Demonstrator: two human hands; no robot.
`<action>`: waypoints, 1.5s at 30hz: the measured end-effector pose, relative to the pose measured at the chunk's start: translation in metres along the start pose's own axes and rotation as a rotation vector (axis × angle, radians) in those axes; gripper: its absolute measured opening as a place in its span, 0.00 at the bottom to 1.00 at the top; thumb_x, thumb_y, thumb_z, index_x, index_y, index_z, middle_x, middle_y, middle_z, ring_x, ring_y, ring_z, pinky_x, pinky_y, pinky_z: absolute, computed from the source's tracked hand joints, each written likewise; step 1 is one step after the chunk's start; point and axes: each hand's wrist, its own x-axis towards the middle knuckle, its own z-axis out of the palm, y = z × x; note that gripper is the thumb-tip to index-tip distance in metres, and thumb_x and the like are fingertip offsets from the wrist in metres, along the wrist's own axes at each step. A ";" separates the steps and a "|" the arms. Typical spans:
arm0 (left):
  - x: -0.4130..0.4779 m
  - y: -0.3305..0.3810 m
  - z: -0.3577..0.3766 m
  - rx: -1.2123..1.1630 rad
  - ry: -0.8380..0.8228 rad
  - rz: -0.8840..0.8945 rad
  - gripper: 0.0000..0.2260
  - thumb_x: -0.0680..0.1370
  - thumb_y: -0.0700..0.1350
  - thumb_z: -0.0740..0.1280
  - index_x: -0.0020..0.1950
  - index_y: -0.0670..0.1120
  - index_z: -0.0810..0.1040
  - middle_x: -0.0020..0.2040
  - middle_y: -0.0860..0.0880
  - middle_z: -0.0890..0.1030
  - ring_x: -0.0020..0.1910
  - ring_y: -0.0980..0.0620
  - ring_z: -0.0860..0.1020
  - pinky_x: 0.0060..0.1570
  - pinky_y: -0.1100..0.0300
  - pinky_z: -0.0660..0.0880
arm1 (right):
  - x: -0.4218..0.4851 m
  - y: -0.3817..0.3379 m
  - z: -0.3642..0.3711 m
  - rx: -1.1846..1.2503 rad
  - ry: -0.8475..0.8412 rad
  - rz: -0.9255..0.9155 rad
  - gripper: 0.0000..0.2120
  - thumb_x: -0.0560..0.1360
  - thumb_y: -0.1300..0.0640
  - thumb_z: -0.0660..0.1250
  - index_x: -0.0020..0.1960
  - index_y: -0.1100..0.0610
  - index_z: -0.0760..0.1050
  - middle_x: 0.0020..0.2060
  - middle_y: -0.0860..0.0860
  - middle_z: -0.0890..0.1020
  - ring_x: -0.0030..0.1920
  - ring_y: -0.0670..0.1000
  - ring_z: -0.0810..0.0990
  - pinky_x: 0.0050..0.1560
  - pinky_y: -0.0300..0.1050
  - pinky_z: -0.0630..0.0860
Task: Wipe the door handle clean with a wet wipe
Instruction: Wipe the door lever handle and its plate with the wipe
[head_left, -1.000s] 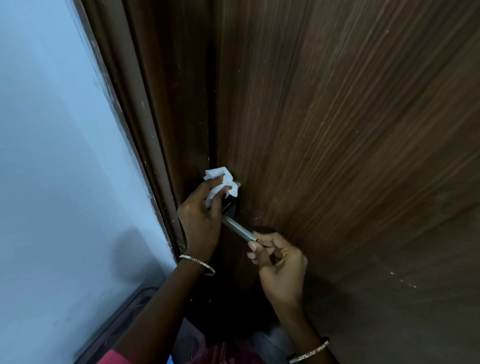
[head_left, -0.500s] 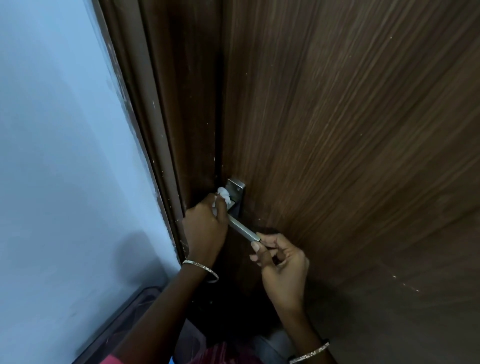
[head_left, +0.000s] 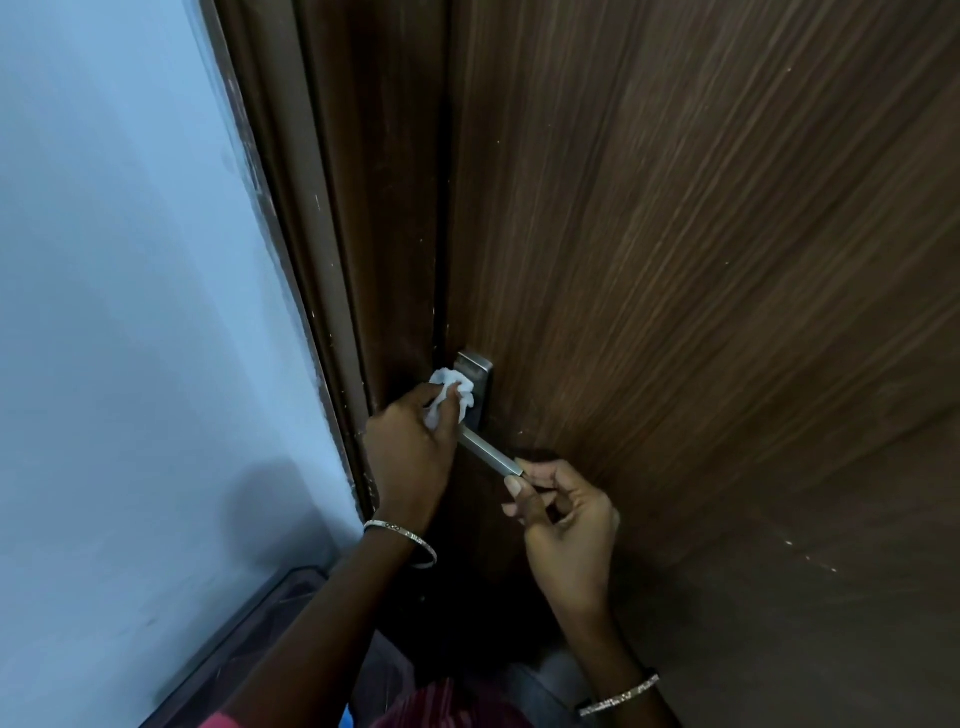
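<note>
A silver lever door handle (head_left: 491, 456) juts from its metal backplate (head_left: 479, 370) on a dark brown wooden door (head_left: 675, 260). My left hand (head_left: 410, 452) grips a crumpled white wet wipe (head_left: 448, 396) and presses it against the backplate, just above the lever's root. My right hand (head_left: 563, 512) pinches the free end of the lever between thumb and fingers. The lower part of the backplate is hidden behind the wipe and my left hand.
The brown door frame (head_left: 332, 234) runs along the door's left edge, with a pale blue wall (head_left: 130, 312) beside it. A dark tiled skirting (head_left: 249, 629) lies at the wall's foot. Bangles circle both wrists.
The wipe went from the top of the backplate down toward the lever root, then came back up a little. My right hand has kept its hold on the lever's end.
</note>
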 end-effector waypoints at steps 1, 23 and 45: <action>0.001 0.000 0.000 0.011 -0.008 0.011 0.06 0.78 0.49 0.71 0.48 0.49 0.86 0.39 0.50 0.86 0.33 0.63 0.75 0.34 0.80 0.66 | 0.000 0.000 0.001 0.002 0.005 0.002 0.10 0.75 0.64 0.74 0.46 0.49 0.84 0.40 0.44 0.88 0.34 0.45 0.87 0.37 0.43 0.85; 0.012 0.012 0.003 -0.090 0.153 0.177 0.09 0.78 0.41 0.71 0.55 0.38 0.84 0.51 0.43 0.85 0.48 0.50 0.83 0.52 0.64 0.75 | -0.003 0.002 0.003 -0.044 0.027 -0.023 0.09 0.75 0.63 0.74 0.47 0.48 0.83 0.43 0.41 0.87 0.33 0.43 0.87 0.35 0.44 0.84; 0.006 0.004 -0.002 -0.073 0.011 0.001 0.07 0.81 0.44 0.67 0.50 0.45 0.85 0.42 0.49 0.86 0.39 0.53 0.83 0.35 0.73 0.65 | -0.005 -0.001 0.007 -0.075 0.055 -0.038 0.07 0.76 0.62 0.74 0.46 0.50 0.81 0.43 0.41 0.87 0.30 0.46 0.86 0.35 0.51 0.84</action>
